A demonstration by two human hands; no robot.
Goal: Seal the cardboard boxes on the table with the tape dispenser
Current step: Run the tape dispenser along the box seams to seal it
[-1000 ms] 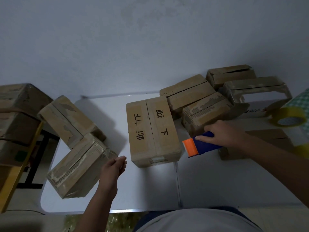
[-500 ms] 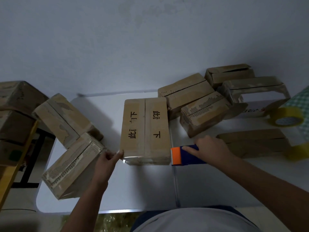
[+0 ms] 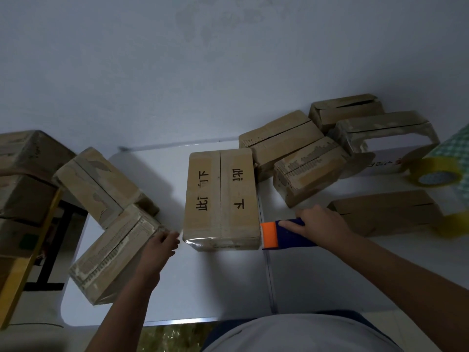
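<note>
White surface fills the middle of the frame with cardboard boxes all over it. Count, as best I can tell: one lettered box dead centre, two on the surface at centre left, five more bunched at upper right, so eight on the surface, plus a stack at the far left edge that's too dark to count properly. Two yellow tape rolls at the right edge; the upper one is clear, the lower one is half cut off.

The lettered box is the one I'm on. Clear tape shows on its near face, but the top centre seam looks bare to me. My right hand is wrapped around the blue tape dispenser, whose orange head sits right at the box's near right corner. My left hand is at the near left corner with fingers loosely bent toward it, gripping nothing. Can't tell if it's touching the cardboard.

I'd say I'm finishing the strip around the near end. Next move: hold the box steady with the left hand and tear the tape off cleanly.
</note>
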